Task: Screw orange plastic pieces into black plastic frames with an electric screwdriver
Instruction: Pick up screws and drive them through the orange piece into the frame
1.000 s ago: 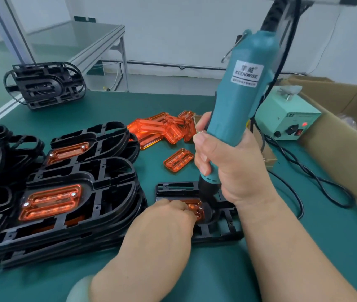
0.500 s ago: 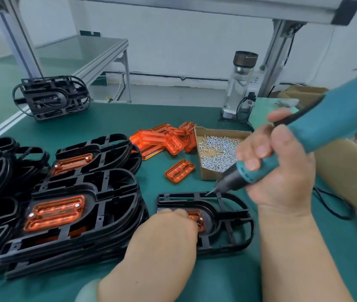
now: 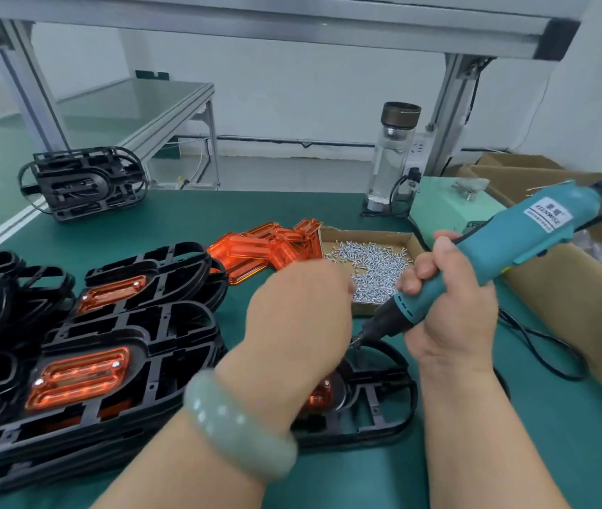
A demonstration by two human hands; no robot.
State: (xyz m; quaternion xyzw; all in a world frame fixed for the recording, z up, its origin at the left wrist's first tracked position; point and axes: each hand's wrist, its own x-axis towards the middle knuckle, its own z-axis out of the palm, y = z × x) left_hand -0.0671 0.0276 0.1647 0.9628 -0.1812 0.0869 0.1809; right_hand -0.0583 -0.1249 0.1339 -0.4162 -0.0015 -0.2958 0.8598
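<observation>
Teal plastic marks the electric screwdriver (image 3: pixel 512 247), which is gripped low on its body by the right hand (image 3: pixel 450 303), with fingers and thumb curled fully round it. In the head view the tool is held slanted, with its cord end up at the far right. Its dark tip is pointed down to the near left, close over the far rim of a black plastic frame (image 3: pixel 380 409); contact cannot be told. That frame is laid flat on the green desk (image 3: pixel 182 229), and an orange plastic piece (image 3: pixel 319 396) is seated in it, largely hidden behind the left wrist.

The left hand (image 3: pixel 299 310) is raised over the desk and blurred, its fingertips at the near left edge of a shallow cardboard tray (image 3: pixel 365 235) filled with small silver screws (image 3: pixel 380 270). Whether anything is pinched cannot be told. A pale green bangle (image 3: pixel 240 427) is worn on that wrist.

Loose orange pieces (image 3: pixel 266 244) are heaped just left of the tray. At the near left a stack of black frames fitted with orange pieces (image 3: pixel 116 361) is set. A smaller stack of bare frames (image 3: pixel 83 183) is placed at the far left. A clear bottle with a dark cap (image 3: pixel 393 159) is stood beyond the tray.
</observation>
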